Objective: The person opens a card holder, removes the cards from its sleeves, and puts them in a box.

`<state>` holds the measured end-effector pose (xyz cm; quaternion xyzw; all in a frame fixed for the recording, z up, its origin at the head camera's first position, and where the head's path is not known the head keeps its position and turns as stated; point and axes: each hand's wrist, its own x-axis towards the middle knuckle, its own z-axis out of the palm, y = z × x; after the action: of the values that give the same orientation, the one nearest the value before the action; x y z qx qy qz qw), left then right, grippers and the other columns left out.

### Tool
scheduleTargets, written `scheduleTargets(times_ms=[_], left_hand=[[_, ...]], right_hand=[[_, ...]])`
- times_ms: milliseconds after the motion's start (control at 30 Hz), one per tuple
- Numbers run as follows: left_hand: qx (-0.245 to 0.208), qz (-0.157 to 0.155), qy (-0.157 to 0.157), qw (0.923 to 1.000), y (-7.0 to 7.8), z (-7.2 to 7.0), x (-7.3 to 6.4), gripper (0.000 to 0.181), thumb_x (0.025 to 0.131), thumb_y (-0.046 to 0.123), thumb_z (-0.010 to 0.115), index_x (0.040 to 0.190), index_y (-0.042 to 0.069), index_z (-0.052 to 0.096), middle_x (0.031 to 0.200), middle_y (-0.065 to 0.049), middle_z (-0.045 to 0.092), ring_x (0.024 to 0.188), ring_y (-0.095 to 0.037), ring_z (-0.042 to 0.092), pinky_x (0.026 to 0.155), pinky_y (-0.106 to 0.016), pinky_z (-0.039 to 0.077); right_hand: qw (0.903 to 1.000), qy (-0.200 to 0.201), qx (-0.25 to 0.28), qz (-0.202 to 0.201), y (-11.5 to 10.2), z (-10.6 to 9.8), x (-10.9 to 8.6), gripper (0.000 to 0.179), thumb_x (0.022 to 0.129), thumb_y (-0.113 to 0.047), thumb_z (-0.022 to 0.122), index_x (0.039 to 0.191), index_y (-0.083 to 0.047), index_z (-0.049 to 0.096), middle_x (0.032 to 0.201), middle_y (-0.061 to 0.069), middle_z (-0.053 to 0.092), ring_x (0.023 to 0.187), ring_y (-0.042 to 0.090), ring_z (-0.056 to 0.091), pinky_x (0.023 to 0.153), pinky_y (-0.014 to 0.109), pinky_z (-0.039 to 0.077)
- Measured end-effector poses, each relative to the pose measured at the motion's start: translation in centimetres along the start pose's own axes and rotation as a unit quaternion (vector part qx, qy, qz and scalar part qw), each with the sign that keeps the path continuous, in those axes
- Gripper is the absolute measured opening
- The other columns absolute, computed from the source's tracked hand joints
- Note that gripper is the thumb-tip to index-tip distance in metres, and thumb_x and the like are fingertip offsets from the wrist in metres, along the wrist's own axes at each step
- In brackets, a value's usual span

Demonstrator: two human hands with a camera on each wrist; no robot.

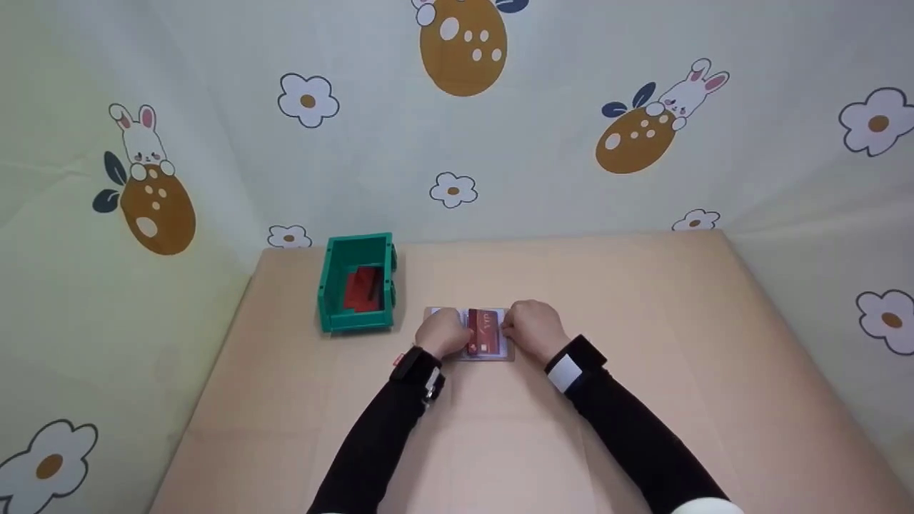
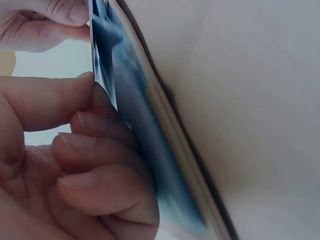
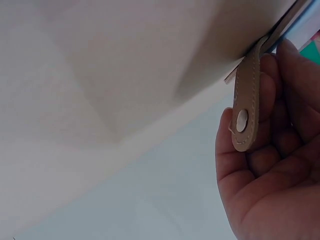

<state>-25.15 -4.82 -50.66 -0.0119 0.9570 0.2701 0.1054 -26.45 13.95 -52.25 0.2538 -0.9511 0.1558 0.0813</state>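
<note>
A card holder [image 1: 508, 348] with clear plastic sleeves lies opened out on the table, with a red bank card [image 1: 484, 332] at its middle. My left hand [image 1: 441, 333] is at its left side; in the left wrist view, that thumb and forefinger pinch the edge of a sleeve [image 2: 106, 82]. On the opposite side my right hand [image 1: 537, 328] grips the sleeve's edge with thumb and fingers. A tan snap strap [image 3: 247, 90] with a metal stud hangs from the holder by the right fingers. Whether the card sits fully inside the sleeve is unclear.
To the left of the hands stands a green plastic bin [image 1: 357, 323] holding red items [image 1: 361, 289] and a dark strip-like piece. The table [image 1: 643, 300] has a tan covering, and a patterned curtain [image 1: 543, 178] encloses its back and sides.
</note>
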Motion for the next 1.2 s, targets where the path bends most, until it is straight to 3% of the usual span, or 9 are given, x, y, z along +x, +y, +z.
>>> scheduleTargets(times_ms=[133, 400, 600, 900, 1200], left_hand=[[-0.005, 0.0, 0.003, 1.0, -0.8, -0.5, 0.0, 0.025, 0.087, 0.023, 0.069, 0.092, -0.001, 0.07, 0.088, -0.009, 0.065, 0.071, -0.022, 0.055, 0.068, -0.036, 0.047], [-0.051, 0.019, 0.006, 0.9985, -2.5, -2.0, -0.5, 0.023, 0.089, 0.019, 0.068, 0.074, 0.004, 0.06, 0.07, -0.005, 0.051, 0.066, -0.021, 0.049, 0.061, -0.031, 0.039], [-0.088, -0.003, -0.001, 0.9961, -3.2, -2.7, -0.6, 0.026, 0.092, 0.018, 0.067, 0.072, 0.007, 0.053, 0.07, -0.005, 0.048, 0.064, -0.02, 0.048, 0.056, -0.029, 0.036], [-0.094, -0.02, -0.006, 0.9953, -3.4, -2.8, -0.4, 0.03, 0.092, 0.019, 0.067, 0.068, 0.01, 0.051, 0.067, -0.002, 0.046, 0.062, -0.018, 0.047, 0.053, -0.028, 0.036], [-0.12, 0.003, 0.012, 0.9927, -3.2, -2.9, -0.6, 0.031, 0.092, 0.017, 0.062, 0.066, 0.012, 0.049, 0.064, 0.0, 0.044, 0.058, -0.015, 0.044, 0.052, -0.028, 0.033]], right_hand=[[1.0, -0.002, 0.0, -0.004, 0.0, -0.1, 0.0, 0.004, 0.078, -0.012, 0.081, 0.078, -0.009, 0.079, 0.08, 0.007, 0.072, 0.076, 0.028, 0.068, 0.071, 0.044, 0.052], [0.9999, -0.008, -0.009, -0.001, 0.1, 0.1, 0.1, 0.006, 0.079, -0.014, 0.082, 0.078, -0.009, 0.08, 0.081, 0.006, 0.072, 0.077, 0.027, 0.068, 0.071, 0.043, 0.052], [0.9999, -0.007, -0.01, -0.001, 0.2, 0.3, 0.1, 0.005, 0.079, -0.014, 0.082, 0.076, -0.01, 0.08, 0.08, 0.005, 0.072, 0.077, 0.026, 0.068, 0.071, 0.043, 0.052], [0.9999, -0.004, -0.008, -0.01, 0.1, 0.0, 0.0, 0.004, 0.076, -0.008, 0.082, 0.078, -0.011, 0.08, 0.082, 0.004, 0.073, 0.078, 0.025, 0.069, 0.071, 0.042, 0.053], [1.0, -0.008, -0.002, -0.004, 0.1, 0.0, 0.1, 0.004, 0.077, -0.011, 0.082, 0.08, -0.009, 0.08, 0.083, 0.005, 0.073, 0.079, 0.025, 0.069, 0.072, 0.042, 0.053]])
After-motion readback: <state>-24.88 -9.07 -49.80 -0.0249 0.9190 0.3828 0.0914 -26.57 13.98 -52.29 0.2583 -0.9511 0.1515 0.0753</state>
